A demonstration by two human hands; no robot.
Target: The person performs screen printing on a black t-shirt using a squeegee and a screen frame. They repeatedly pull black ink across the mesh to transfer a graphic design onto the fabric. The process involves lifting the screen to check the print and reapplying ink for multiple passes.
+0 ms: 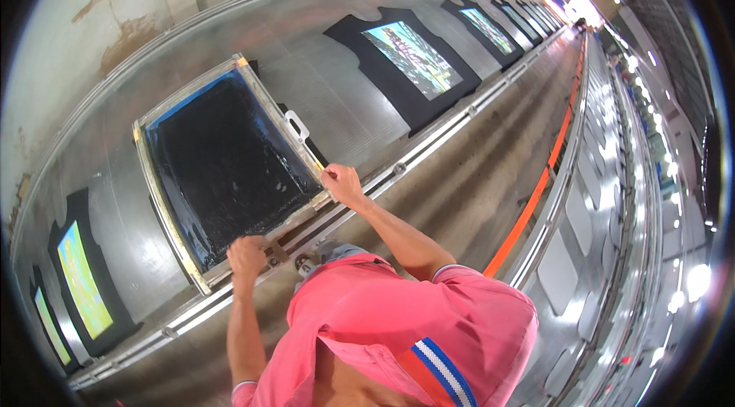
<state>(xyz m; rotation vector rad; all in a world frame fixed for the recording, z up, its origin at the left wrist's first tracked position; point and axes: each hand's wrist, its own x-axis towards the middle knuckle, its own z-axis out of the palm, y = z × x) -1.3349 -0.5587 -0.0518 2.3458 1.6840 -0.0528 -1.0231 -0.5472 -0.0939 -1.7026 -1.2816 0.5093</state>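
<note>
A screen printing frame (167, 232), with wooden edges and a mesh dark with black ink, lies at a slant on the long metal table in front of me. My left hand (246, 258) is closed at the frame's near edge, toward its left part. At the near right corner my right hand (344, 185) has its fingers closed on the frame's edge. Beside the frame's right side is a white loop-shaped piece (295, 126). Dark fabric peeks out from under the frame there.
Black garment pieces with bright printed pictures lie along the metal table (306, 55), such as a shirt piece (406, 58) at right and another (84, 284) at left. A rail (452, 117) borders the near edge. An orange strip (547, 169) runs past a second table (563, 269) at right.
</note>
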